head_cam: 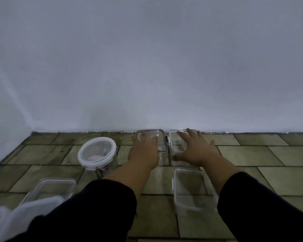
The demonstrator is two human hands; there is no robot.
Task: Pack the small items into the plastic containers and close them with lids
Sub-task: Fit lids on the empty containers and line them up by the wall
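Two clear square containers stand against the wall on the tiled floor. My left hand (144, 151) lies flat over the left square container (162, 142), which carries a dark-rimmed lid. My right hand (194, 147) is spread over the right square container (173, 138), fingers apart; whether it grips anything I cannot tell. A round clear container (97, 152) with a white lid on it stands to the left, with something pink inside. An open rectangular container (193, 191) sits nearer, between my forearms. Another open rectangular container (52, 188) is at the lower left.
White lids (16, 219) lie blurred at the bottom left corner. A pale wall (147, 67) rises right behind the square containers and meets a side wall at the left. Brown-green floor tiles (269, 154) stretch to the right.
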